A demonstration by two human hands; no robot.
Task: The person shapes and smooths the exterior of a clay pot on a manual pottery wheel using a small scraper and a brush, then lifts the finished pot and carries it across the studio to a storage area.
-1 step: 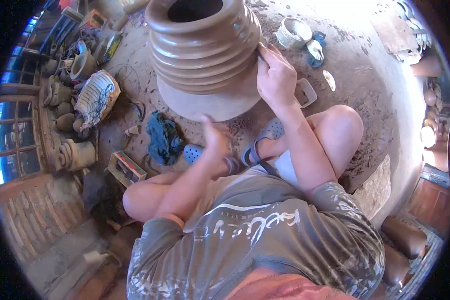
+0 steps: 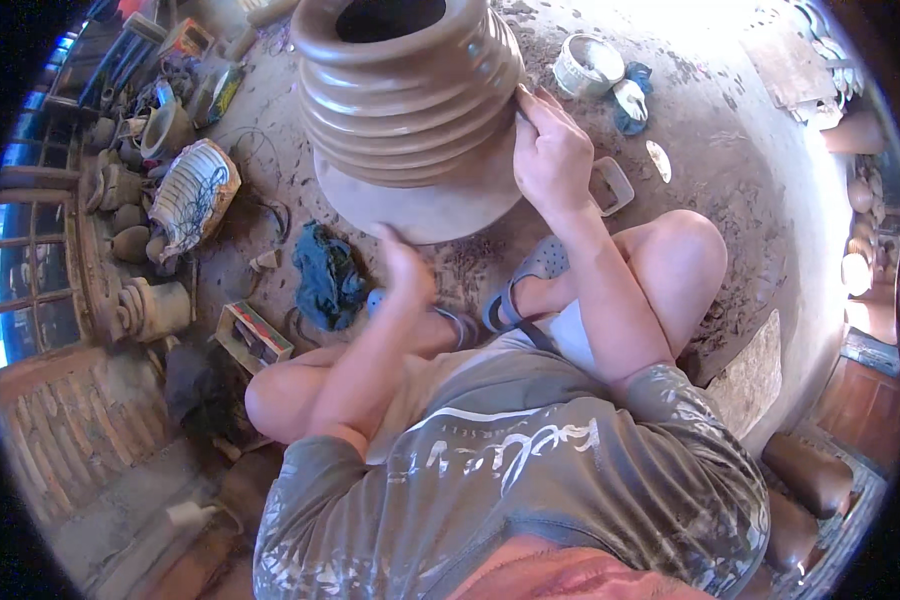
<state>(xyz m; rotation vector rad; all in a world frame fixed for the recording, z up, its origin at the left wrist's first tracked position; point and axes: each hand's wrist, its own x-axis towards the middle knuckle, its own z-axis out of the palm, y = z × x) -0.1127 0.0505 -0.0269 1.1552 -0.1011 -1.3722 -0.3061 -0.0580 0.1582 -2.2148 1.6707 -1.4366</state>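
the pot, a large ridged clay vessel with an open mouth, stood upright on a round wheel set on the dirt floor, directly ahead of the seated person. the right hand was pressed against the pot's right side at the lower ridges, fingers drawn close together and pinched toward the thumb; whether they held a small tool could not be told. the left hand was at the near edge of the wheel, fingers loosely curled, blurred; it could not be told whether it touched the rim or held anything.

both knees were raised, with grey sandals on the feet just below the wheel. a blue rag lay on the floor left of the wheel, near the left hand. a small open box lay beside the left knee. a pale basket rested further left, with several small clay pots ranged along the window wall. a white bowl sat right of the pot, a blue cloth just beside it. a small rectangular frame lay on the floor just right of the right hand. a flat slab lay beyond the right knee.
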